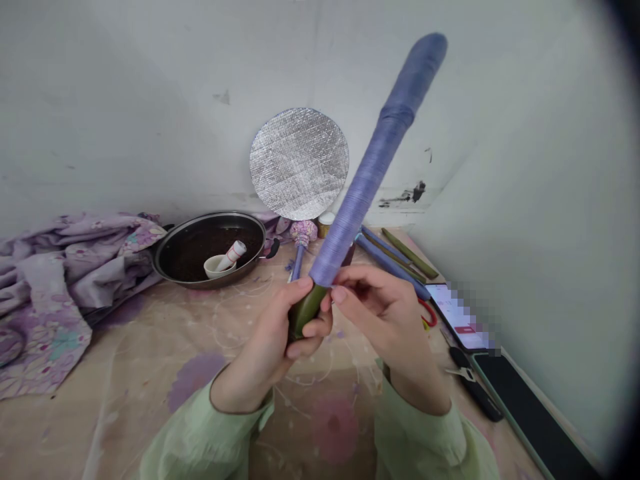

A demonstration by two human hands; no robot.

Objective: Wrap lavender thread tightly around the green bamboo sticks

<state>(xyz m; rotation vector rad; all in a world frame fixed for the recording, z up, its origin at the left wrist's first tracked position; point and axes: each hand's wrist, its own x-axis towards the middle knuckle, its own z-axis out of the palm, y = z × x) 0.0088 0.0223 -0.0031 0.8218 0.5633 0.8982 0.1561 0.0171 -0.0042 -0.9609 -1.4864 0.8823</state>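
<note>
A long green stick wound in blue-purple ribbon [367,177] slants up to the right in front of me. Its bare green end [306,311] shows at the bottom, below the last winding. My left hand [273,337] is closed around that green end, thumb on the edge of the winding. Against the winding's lower edge, my right hand [385,317] pinches with thumb and forefinger; what lies between the fingertips is too small to make out, and its other fingers are curled.
A dark pan [210,250] holds a small white cup [220,266]. Purple floral cloth [55,287] lies left. A round silvery disc [299,163] stands against the wall. At right are green sticks [410,253], a lit phone [457,317], a black box cutter [475,385] and a dark slab [530,413].
</note>
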